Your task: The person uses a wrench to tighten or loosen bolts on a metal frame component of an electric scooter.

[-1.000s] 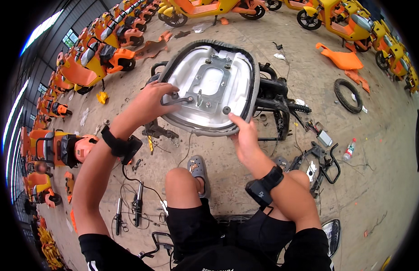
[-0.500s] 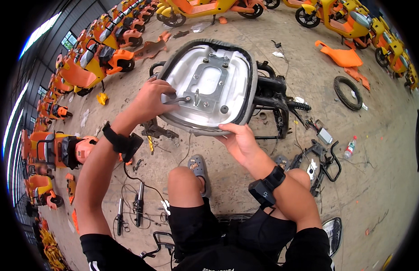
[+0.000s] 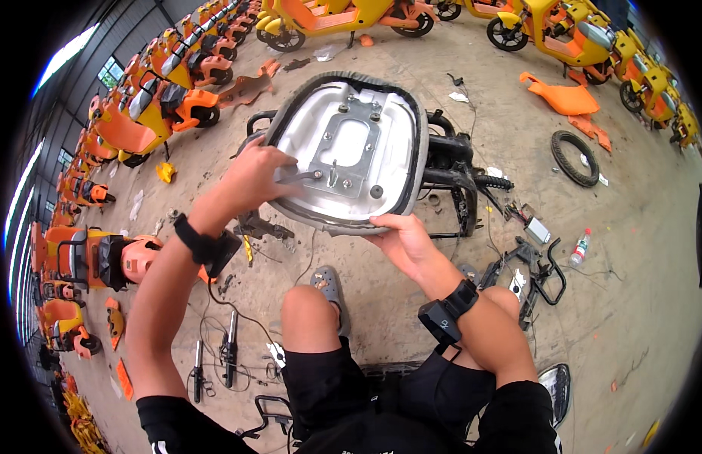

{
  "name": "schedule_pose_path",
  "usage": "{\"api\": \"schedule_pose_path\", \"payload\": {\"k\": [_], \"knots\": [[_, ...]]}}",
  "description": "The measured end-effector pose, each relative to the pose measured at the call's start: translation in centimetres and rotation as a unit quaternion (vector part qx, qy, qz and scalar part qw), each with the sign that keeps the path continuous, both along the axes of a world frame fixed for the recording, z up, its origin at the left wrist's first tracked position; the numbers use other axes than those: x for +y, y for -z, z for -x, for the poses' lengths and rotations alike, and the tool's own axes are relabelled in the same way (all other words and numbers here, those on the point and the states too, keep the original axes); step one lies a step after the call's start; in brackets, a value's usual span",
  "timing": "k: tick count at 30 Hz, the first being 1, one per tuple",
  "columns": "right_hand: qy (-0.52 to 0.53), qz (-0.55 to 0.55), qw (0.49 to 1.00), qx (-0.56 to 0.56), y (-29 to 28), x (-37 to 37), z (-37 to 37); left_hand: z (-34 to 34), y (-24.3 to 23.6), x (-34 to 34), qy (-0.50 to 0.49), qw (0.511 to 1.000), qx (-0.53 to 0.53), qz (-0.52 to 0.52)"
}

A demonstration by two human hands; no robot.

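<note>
An upturned scooter seat (image 3: 290, 203) lies over a black metal frame (image 3: 453, 168), its white underside facing up. A grey metal plate (image 3: 318, 168) with several nuts and bolts is fixed in the middle of that underside. My left hand (image 3: 252, 175) is closed round a wrench (image 3: 299, 178), whose far end sits on a fastener at the plate's near left corner. With my right hand (image 3: 402, 240) I grip the seat's near rim, thumb on top and the fingers mostly hidden underneath.
Scooter parts lie about on the floor: shock absorbers (image 3: 230, 349), a black tyre (image 3: 575, 159), an orange panel (image 3: 560, 95) and a small silver box (image 3: 538, 230). A plastic bottle (image 3: 581, 247) is at the right. Yellow and orange scooters (image 3: 131, 125) stand in rows beyond.
My left hand and the wrench have swung slightly, the wrench end staying at the same fastener. My right hand keeps its hold on the rim. The whole view has shifted a little.
</note>
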State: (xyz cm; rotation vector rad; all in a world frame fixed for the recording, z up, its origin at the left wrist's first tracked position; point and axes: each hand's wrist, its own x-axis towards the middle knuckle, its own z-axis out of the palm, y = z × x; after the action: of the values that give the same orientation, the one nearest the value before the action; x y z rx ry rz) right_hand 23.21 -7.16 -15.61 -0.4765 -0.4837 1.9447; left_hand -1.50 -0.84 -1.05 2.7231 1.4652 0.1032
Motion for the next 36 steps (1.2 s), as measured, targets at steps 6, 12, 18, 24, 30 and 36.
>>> {"api": "schedule_pose_path", "payload": {"k": [6, 12, 18, 24, 30, 36], "knots": [[-0.005, -0.032, 0.999, -0.021, -0.1, 1.2, -1.2, -1.0, 1.3, -2.9, 0.01, 0.997, -0.043, -0.063], [-0.007, -0.036, 0.999, -0.035, -0.8, 2.2, -2.5, -1.7, 1.6, -1.5, -0.033, 0.998, 0.009, -0.047], [-0.02, -0.032, 0.999, -0.038, -0.9, 2.2, -2.6, -1.5, 1.5, -1.6, -0.009, 0.996, -0.038, -0.08], [-0.022, -0.022, 0.998, -0.047, -0.6, 2.3, -2.8, -1.8, 2.3, -1.5, -0.023, 0.993, -0.055, -0.106], [-0.017, -0.018, 0.998, -0.057, -0.6, 2.4, -2.7, -1.3, 3.0, -1.0, -0.052, 0.975, -0.139, -0.163], [-0.008, -0.009, 0.998, -0.061, -0.4, 2.3, -2.7, -2.9, 0.1, -3.0, -0.092, 0.965, -0.222, -0.103]]}}
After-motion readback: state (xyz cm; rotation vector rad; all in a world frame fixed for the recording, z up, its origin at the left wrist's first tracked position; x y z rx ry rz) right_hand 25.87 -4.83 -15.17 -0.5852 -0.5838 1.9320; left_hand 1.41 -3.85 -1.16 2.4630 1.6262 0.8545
